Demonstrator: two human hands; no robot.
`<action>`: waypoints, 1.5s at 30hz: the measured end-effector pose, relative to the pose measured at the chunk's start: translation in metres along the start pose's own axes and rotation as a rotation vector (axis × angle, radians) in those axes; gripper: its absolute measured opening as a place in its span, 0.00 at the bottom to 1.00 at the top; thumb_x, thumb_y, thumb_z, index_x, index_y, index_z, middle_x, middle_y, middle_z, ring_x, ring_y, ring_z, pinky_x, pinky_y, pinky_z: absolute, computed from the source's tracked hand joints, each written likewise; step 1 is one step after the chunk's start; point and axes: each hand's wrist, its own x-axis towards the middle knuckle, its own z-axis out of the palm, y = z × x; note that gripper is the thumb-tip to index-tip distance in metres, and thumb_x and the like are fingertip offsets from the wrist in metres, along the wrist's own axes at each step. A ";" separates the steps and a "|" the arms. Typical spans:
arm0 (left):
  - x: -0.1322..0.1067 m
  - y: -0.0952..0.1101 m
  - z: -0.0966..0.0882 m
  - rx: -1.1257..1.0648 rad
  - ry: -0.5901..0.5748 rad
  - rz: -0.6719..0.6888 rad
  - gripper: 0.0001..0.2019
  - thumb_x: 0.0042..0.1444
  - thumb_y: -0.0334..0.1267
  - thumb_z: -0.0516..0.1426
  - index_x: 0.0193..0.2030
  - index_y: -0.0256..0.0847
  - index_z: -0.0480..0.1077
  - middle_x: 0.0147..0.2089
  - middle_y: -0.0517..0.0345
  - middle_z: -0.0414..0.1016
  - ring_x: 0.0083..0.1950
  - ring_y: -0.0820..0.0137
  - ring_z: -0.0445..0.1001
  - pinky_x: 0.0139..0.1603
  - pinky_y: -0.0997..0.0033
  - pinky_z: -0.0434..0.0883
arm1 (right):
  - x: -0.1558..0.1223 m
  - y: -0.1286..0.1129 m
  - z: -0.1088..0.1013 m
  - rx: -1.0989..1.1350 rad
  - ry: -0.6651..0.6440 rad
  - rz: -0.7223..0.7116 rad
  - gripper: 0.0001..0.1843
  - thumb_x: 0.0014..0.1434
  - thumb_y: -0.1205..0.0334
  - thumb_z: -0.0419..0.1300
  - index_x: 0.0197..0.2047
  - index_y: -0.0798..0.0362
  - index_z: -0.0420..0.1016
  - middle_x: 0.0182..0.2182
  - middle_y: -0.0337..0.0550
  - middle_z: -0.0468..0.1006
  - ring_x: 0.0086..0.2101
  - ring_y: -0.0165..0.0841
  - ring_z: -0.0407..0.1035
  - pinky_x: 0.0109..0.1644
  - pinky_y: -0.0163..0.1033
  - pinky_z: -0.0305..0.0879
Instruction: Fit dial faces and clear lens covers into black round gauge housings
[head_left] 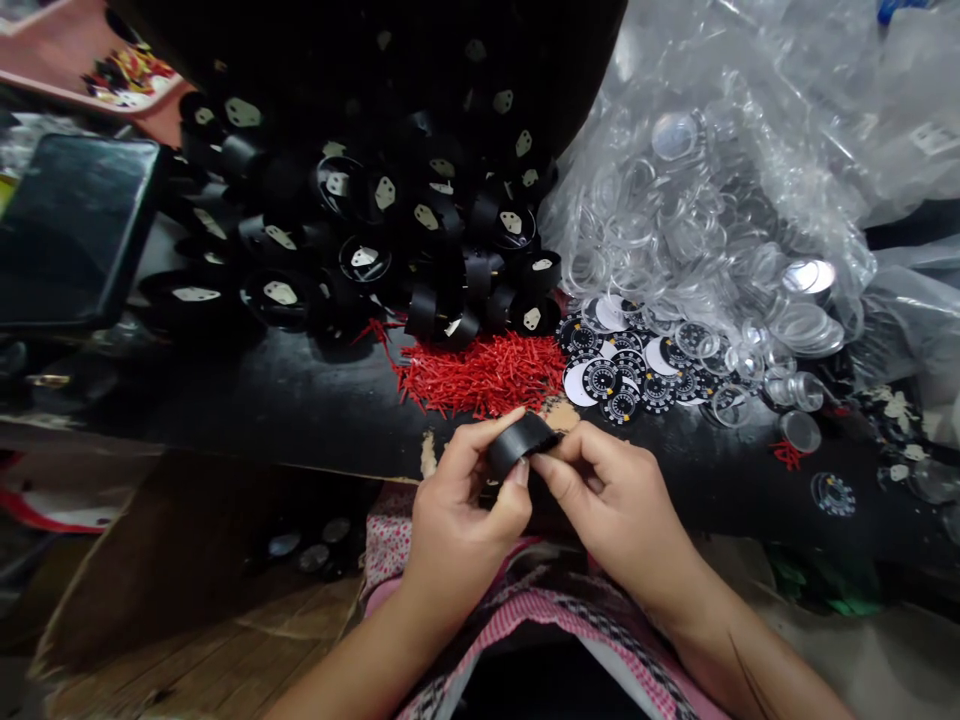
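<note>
A short black cylindrical case (pixel 517 442) is held tilted over the table's front edge. My left hand (pixel 463 492) is closed around it, thumb below and fingers on the far side. With thumb and fingertips pinched together, my right hand (pixel 613 482) grips the case's right rim; whether a small part is also between those fingertips is hidden. Just beyond the hands lies a heap of small red pointers (pixel 484 372). Printed black dial discs (pixel 604 378) are piled to its right.
Many black cases (pixel 281 292) with pale plates inside spill from a large dark container at the back. Clear plastic covers (pixel 675 230) fill a transparent bag at the right. A dark-screened device (pixel 75 230) stands left, near a pink tray (pixel 56 45). Cardboard (pixel 180 600) lies below the table.
</note>
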 end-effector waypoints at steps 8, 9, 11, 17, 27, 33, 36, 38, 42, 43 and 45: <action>0.012 -0.002 -0.004 -0.343 -0.210 -0.274 0.21 0.60 0.42 0.60 0.60 0.52 0.70 0.63 0.59 0.72 0.68 0.61 0.65 0.66 0.63 0.65 | 0.020 0.006 -0.009 -0.416 0.016 -0.408 0.07 0.65 0.69 0.55 0.38 0.58 0.74 0.32 0.44 0.75 0.34 0.34 0.67 0.41 0.41 0.57; 0.010 -0.003 -0.003 -0.343 -0.208 -0.298 0.21 0.60 0.44 0.60 0.60 0.53 0.70 0.64 0.59 0.72 0.68 0.60 0.64 0.67 0.62 0.63 | 0.022 0.006 -0.009 -0.472 0.018 -0.437 0.08 0.65 0.69 0.55 0.36 0.58 0.74 0.31 0.44 0.75 0.34 0.34 0.67 0.41 0.42 0.57; 0.007 -0.005 0.000 -0.397 -0.142 -0.384 0.20 0.58 0.46 0.61 0.58 0.53 0.72 0.63 0.58 0.73 0.68 0.59 0.64 0.68 0.61 0.63 | 0.026 0.004 -0.008 -0.545 0.024 -0.479 0.09 0.64 0.68 0.54 0.32 0.57 0.72 0.28 0.43 0.73 0.32 0.35 0.66 0.39 0.42 0.56; 0.005 -0.004 0.022 -0.705 0.011 -0.527 0.18 0.55 0.52 0.62 0.51 0.50 0.77 0.54 0.55 0.79 0.58 0.55 0.75 0.54 0.60 0.77 | 0.031 0.000 -0.001 -0.533 0.071 -0.307 0.08 0.61 0.69 0.53 0.30 0.53 0.68 0.26 0.38 0.73 0.28 0.31 0.66 0.39 0.38 0.58; 0.007 -0.012 0.020 -0.684 -0.010 -0.457 0.19 0.56 0.49 0.63 0.54 0.50 0.75 0.61 0.53 0.74 0.59 0.55 0.74 0.57 0.53 0.75 | 0.038 -0.002 -0.019 -0.331 -0.117 -0.087 0.04 0.58 0.67 0.60 0.31 0.50 0.73 0.22 0.34 0.74 0.24 0.30 0.67 0.30 0.35 0.60; 0.016 -0.006 0.017 -0.702 -0.124 -0.403 0.13 0.58 0.47 0.61 0.47 0.46 0.75 0.48 0.53 0.81 0.48 0.60 0.80 0.51 0.55 0.78 | 0.094 0.035 -0.067 -0.582 0.322 -0.071 0.20 0.60 0.64 0.59 0.56 0.58 0.71 0.51 0.60 0.70 0.47 0.47 0.69 0.51 0.55 0.64; 0.018 -0.005 0.016 -0.643 -0.141 -0.460 0.08 0.57 0.45 0.62 0.38 0.45 0.73 0.35 0.56 0.82 0.31 0.67 0.78 0.36 0.64 0.78 | 0.114 0.052 -0.075 -0.694 0.345 -0.092 0.21 0.58 0.68 0.60 0.55 0.59 0.71 0.52 0.61 0.69 0.49 0.49 0.68 0.54 0.57 0.63; 0.018 -0.005 0.016 -0.602 -0.121 -0.469 0.08 0.56 0.45 0.62 0.36 0.44 0.71 0.32 0.55 0.81 0.28 0.68 0.76 0.33 0.65 0.77 | 0.112 0.055 -0.077 -0.559 0.365 -0.096 0.17 0.58 0.68 0.59 0.51 0.58 0.72 0.46 0.56 0.73 0.44 0.44 0.70 0.51 0.53 0.66; 0.018 -0.004 0.017 -0.625 -0.140 -0.421 0.11 0.58 0.46 0.60 0.44 0.45 0.72 0.44 0.53 0.82 0.43 0.63 0.80 0.47 0.58 0.78 | 0.077 0.038 -0.066 -0.074 0.274 -0.022 0.16 0.61 0.61 0.60 0.52 0.53 0.72 0.35 0.43 0.75 0.35 0.34 0.71 0.42 0.44 0.70; 0.018 -0.003 0.017 -0.641 -0.164 -0.403 0.13 0.60 0.48 0.59 0.48 0.46 0.72 0.49 0.53 0.81 0.49 0.61 0.79 0.52 0.56 0.76 | 0.066 0.030 -0.059 0.020 0.176 -0.022 0.15 0.63 0.60 0.60 0.53 0.51 0.73 0.36 0.42 0.76 0.36 0.33 0.71 0.42 0.42 0.70; 0.019 0.000 0.019 -0.667 -0.203 -0.369 0.17 0.63 0.51 0.54 0.54 0.47 0.71 0.58 0.52 0.77 0.59 0.59 0.74 0.58 0.53 0.73 | 0.044 0.017 -0.042 0.078 -0.031 -0.071 0.14 0.64 0.62 0.58 0.53 0.48 0.75 0.37 0.41 0.75 0.38 0.32 0.71 0.45 0.41 0.70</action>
